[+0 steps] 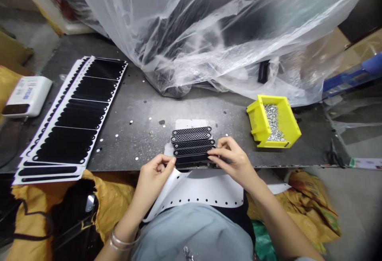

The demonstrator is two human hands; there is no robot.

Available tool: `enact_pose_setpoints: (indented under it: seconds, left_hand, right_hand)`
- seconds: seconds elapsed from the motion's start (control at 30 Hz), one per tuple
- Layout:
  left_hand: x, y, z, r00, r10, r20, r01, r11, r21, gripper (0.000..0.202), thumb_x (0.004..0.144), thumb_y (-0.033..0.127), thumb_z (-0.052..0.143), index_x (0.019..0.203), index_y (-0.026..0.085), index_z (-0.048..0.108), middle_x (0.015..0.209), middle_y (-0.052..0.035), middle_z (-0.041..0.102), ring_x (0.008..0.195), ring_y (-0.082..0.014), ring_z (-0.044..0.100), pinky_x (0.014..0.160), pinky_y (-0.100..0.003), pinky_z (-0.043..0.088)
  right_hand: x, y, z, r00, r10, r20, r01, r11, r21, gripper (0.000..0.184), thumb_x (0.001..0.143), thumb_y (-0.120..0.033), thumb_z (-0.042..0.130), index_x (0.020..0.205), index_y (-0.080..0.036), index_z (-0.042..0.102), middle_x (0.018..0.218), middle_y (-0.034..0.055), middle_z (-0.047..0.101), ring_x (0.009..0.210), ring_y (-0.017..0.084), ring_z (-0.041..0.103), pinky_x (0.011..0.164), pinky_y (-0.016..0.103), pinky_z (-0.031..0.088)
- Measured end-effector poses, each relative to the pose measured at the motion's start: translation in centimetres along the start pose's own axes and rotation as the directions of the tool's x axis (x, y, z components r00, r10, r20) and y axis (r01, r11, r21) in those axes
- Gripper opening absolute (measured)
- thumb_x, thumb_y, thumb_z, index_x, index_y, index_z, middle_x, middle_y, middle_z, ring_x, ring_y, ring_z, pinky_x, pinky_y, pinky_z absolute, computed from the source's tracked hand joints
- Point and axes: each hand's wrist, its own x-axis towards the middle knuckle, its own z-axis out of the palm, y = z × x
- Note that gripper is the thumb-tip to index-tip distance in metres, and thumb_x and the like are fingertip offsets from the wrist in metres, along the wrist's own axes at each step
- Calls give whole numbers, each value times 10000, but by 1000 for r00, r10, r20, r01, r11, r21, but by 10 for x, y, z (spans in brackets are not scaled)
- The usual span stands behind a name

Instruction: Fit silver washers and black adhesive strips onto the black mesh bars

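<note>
White perforated backing paper (197, 191) is pinched in the closed fingertips of the left hand (153, 177). The right hand (231, 161) has its fingers curved onto the black mesh strips (192, 141), grip unconfirmed — strips ranked closely on the steel bench (140, 106), seemingly for even handling — with a yellow bin (286, 121) of small metal fasteners (273, 121) kept within reach.

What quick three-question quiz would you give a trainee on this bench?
1. Which hand wears the bracelets?
2. True or false: the yellow bin holds small metal pieces.
3. What does the right hand touch: the black strips or the plastic sheet?

Key: 1. the left hand; 2. true; 3. the black strips.
</note>
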Motion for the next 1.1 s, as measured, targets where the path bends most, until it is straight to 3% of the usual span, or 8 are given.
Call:
enact_pose_setpoints:
  seconds: [0.1,0.17,0.3,0.43,0.7,0.87,1.0,1.1]
  left_hand:
    - [27,-7,-45,939,338,-59,-294,880,373,304,960,482,601,1003,220,749,1033,-58,775,957,-248,712,950,-372,549]
    - [52,-17,-81,907,385,-171,-178,718,673,500,943,516,598,1251,127,661,1398,-182,639,1302,-391,577,1144,-553,417]
    - [80,-37,-126,980,77,-185,120,519,846,445,1034,312,378,1363,108,599,1482,-229,577,1216,-432,645,959,-585,536]
    - [79,-48,-132,976,146,-160,76,461,884,459,1040,322,368,1358,94,609,1473,-220,595,1192,-381,671,928,-449,548]
    - [86,-41,-153,920,155,-360,137,732,667,375,985,418,524,936,148,780,850,-123,772,780,-302,729,756,-400,517]
    - [35,-38,-134,756,439,-486,-70,792,606,297,1005,395,568,1133,214,765,1113,-140,784,1042,-320,731,936,-469,541]
    - [-43,-54,-95,596,803,5,-660,486,574,580,902,96,655,1429,332,602,1245,-29,771,1092,-247,755,924,-405,629]
    - [-81,-65,-80,586,762,276,-774,424,471,596,883,72,556,1405,353,621,1183,26,794,1016,-245,782,849,-402,672]
  right_hand:
    - [-8,3,-8,962,42,-270,-77,990,-119,256,974,-283,665,1221,-276,731,1045,55,565,731,138,561,761,328,551]
    - [-16,3,-13,909,61,-412,-134,979,-151,216,972,-277,666,1176,-270,738,1000,39,568,682,129,531,741,325,540]
    - [-28,0,-9,912,32,-409,-111,979,-171,150,969,-243,659,1084,-254,755,954,38,594,690,141,559,717,320,529]
    - [-30,-2,6,929,25,-370,-83,986,-141,159,972,-251,647,1086,-251,758,978,58,604,720,158,583,681,318,537]
    - [-26,-4,12,940,-30,-340,-11,993,-120,164,963,-266,652,1074,-260,773,1022,81,633,767,182,616,660,325,566]
    - [-28,-15,19,951,88,-297,-63,994,95,153,959,-315,675,1041,-251,788,1026,81,670,760,176,637,662,325,571]
    - [-26,-19,13,948,314,-59,-215,765,607,431,1058,-495,454,1357,-255,651,1159,144,718,884,241,731,728,403,634]
    - [-25,-12,2,925,354,137,-315,514,798,630,1063,-622,246,1530,-255,455,1137,180,731,920,288,761,639,424,642]
